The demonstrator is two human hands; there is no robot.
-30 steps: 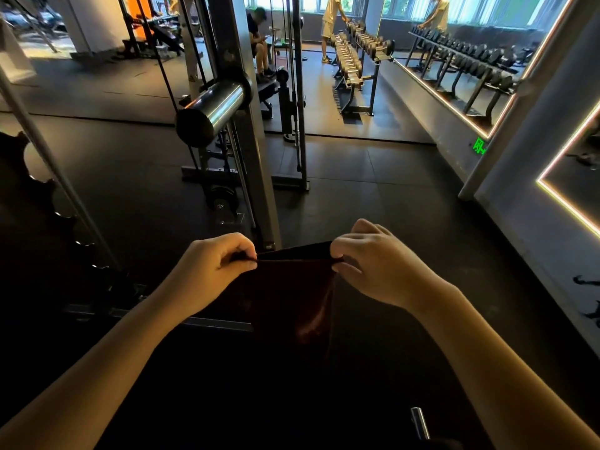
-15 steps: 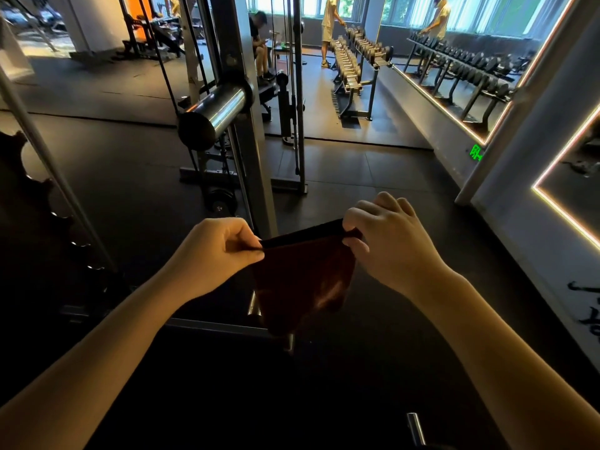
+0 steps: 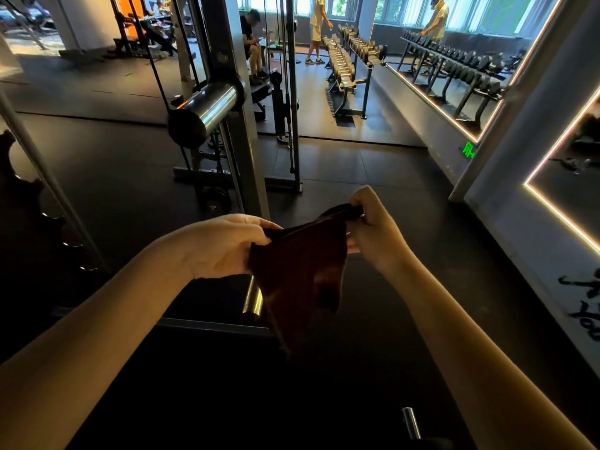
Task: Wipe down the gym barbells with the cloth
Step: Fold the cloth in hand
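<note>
The dark cloth (image 3: 302, 274) is held in the air at the middle of the view, gripped at its upper corners by both hands. One corner is pinched in the curled fingers of the left hand (image 3: 224, 245), and the other is pinched by the right hand (image 3: 376, 235). Compared with half a second ago, the right hand is raised and turned. The top edge, which was level and taut, is now slanted and slack, and the cloth is gathered into a narrower, partly folded shape. This is judged to be the cloth being readied as a pad for wiping. No metal is touched by it yet, so the wiping itself is not begun. The top edge is seen to rise slightly from the left hand at 9 o'clock toward the right hand, between 2 and 3 o'clock. The long axis is hung nearly vertical, with the loose tail pointed down to 6 o'clock. A short chrome peg (image 3: 253, 300) is seen just beside the cloth's left edge. The nearest barbell (image 3: 211, 105) end, a chrome sleeve, is set well apart from the cloth at 11 o'clock. Its long axis is run from 8 o'clock, where the dark end cap is turned toward the viewer, up to 2 o'clock at the rack upright (image 3: 246, 151).
</note>
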